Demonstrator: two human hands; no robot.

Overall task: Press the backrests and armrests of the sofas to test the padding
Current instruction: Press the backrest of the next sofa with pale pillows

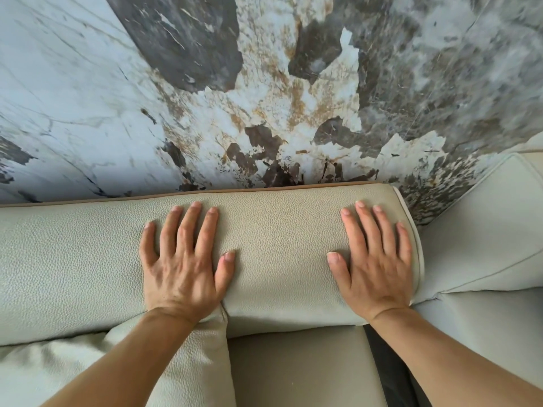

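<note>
A pale grey-green pebbled leather sofa backrest runs across the middle of the head view, with brown piping along its top edge. My left hand lies flat on it, palm down, fingers spread. My right hand rests flat near the backrest's right end, fingers spread too. Neither hand holds anything. A loose cushion of the same leather sits under my left forearm. The seat shows below the backrest between my forearms.
A marble-patterned wall in white, grey and rust rises directly behind the backrest. A second sofa section in the same leather adjoins on the right. A dark gap runs between the two seats by my right forearm.
</note>
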